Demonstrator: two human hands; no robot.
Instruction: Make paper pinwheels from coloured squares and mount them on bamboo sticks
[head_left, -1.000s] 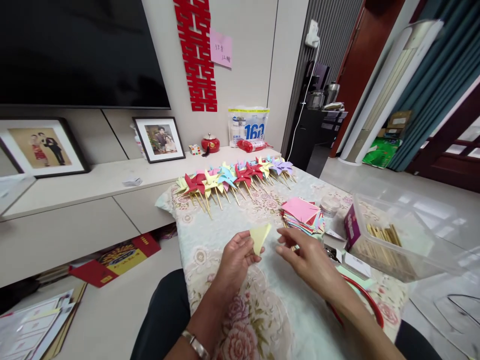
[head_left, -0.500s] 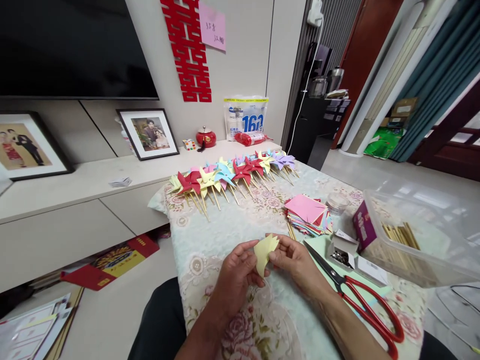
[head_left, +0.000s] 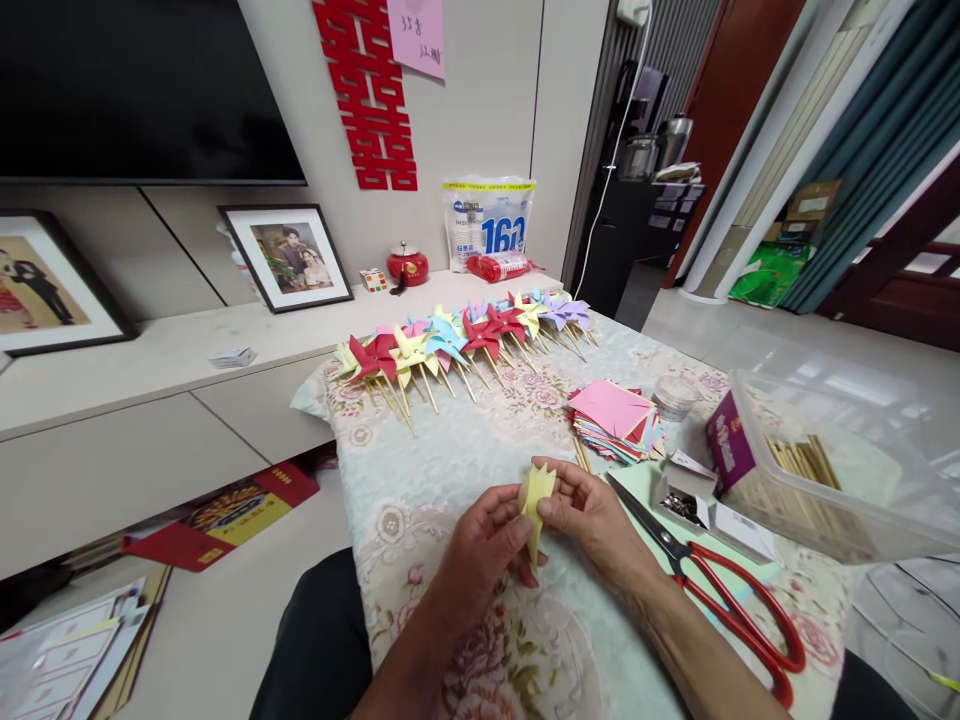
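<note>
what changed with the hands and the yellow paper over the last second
The right hand came in from beside the yellow paper and took hold of it, so both hands now pinch it, the left hand keeping its grip. The paper went from a flat triangle to a narrower, folded-up shape. The pinwheels, paper stack and scissors lie as before.

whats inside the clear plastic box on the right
Inside the clear plastic box lies a bundle of thin wooden sticks, seen through the wall. A purple carton leans against its near end, hiding what lies behind it.
</note>
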